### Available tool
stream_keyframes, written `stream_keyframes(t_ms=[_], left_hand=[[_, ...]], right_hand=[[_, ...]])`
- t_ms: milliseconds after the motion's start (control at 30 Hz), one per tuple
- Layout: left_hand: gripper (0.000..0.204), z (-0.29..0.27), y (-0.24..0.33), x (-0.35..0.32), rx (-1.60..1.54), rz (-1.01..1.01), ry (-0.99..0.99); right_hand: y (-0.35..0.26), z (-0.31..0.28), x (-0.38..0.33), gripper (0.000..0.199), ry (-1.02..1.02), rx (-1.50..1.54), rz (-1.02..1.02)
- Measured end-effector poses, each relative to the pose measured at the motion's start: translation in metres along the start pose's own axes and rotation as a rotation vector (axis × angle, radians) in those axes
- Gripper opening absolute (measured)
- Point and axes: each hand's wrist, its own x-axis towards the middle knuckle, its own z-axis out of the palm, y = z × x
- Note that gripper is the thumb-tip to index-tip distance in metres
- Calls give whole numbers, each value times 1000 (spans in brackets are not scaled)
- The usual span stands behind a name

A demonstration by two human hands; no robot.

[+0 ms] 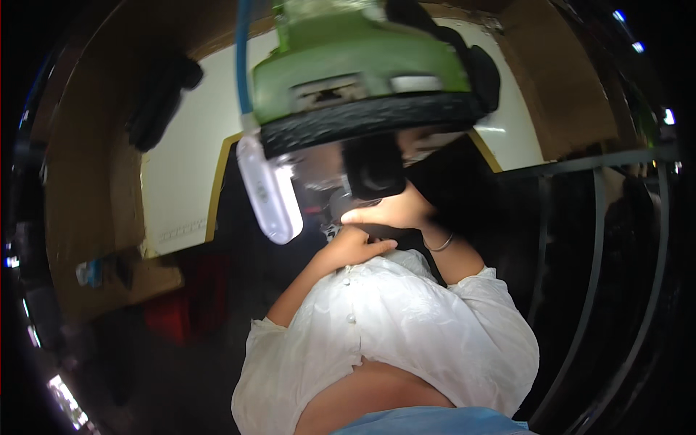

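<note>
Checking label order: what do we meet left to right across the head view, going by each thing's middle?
Red container → white lit lamp → left hand → right hand → bracelet → grey metal bars.

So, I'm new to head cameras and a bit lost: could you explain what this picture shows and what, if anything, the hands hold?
There's no robot: these are a person's own bare hands. The picture comes from a wide fisheye camera on their head, looking down, so straight edges bend. The left hand and right hand are close together in front of a white buttoned shirt. Higher in the picture is a blurred, large green machine with a black lower edge, beside a lit, oblong white lamp. On the white tabletop with yellow edging lies a long black object, too unclear to name. Whether either hand holds something is too hidden to tell.
</note>
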Motion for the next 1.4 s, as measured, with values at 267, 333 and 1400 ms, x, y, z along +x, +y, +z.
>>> stream_keyframes(t_ms=[267,333,1400], left_hand=[[31,-40,-37,-14,-90,-74,419],[23,-74,-55,-24,65,-53,623],[80,-459,-83,5,883,-733,1025]], right_hand=[[-3,-121,-47,21,1462,-42,-403],[32,-161,-69,27,1528,-308,-309],[244,-236,-108,47,1087,-1028,508]])
